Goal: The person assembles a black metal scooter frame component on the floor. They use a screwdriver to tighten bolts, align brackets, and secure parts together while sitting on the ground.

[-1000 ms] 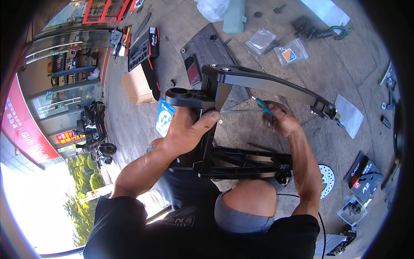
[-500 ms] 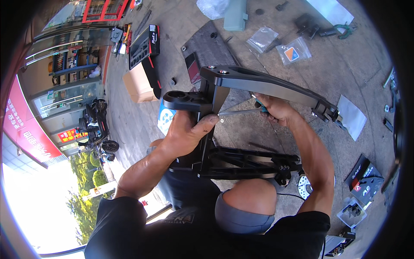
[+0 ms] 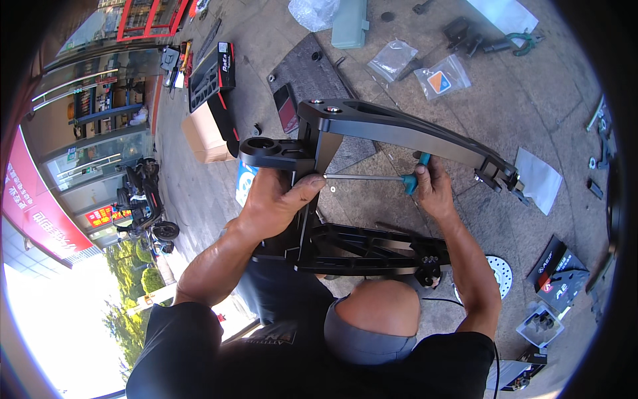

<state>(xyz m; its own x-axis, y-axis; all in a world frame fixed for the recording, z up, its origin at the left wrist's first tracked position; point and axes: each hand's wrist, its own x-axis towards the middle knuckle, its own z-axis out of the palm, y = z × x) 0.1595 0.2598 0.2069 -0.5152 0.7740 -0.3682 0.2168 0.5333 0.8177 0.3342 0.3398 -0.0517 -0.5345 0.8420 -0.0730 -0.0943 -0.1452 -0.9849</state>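
Note:
A black metal swingarm [image 3: 405,126] with two long arms stands over my bare knee, its arms pointing right. My left hand [image 3: 269,207] is wrapped round its cross piece, thumb lying along the near face. A T-handle hex key [image 3: 409,185] with a teal grip and thin steel shaft is held in my right hand [image 3: 436,190], between the swingarm's two arms. The shaft runs level to the left, and its tip meets the cross piece beside my left thumb. Whether the tip sits in a bolt is too small to tell.
Beyond lie a dark mat [image 3: 306,73], an open cardboard box [image 3: 205,133], plastic bags [image 3: 444,78] and a pale green case [image 3: 350,25]. On the right are white paper [image 3: 538,179], a brake disc [image 3: 500,276] and a black box [image 3: 555,271]. A motorcycle [image 3: 143,199] stands left.
The hex key has swung from a slight tilt to level, and my right hand has shifted lower on its handle, now fully in sight. The whole view has moved slightly.

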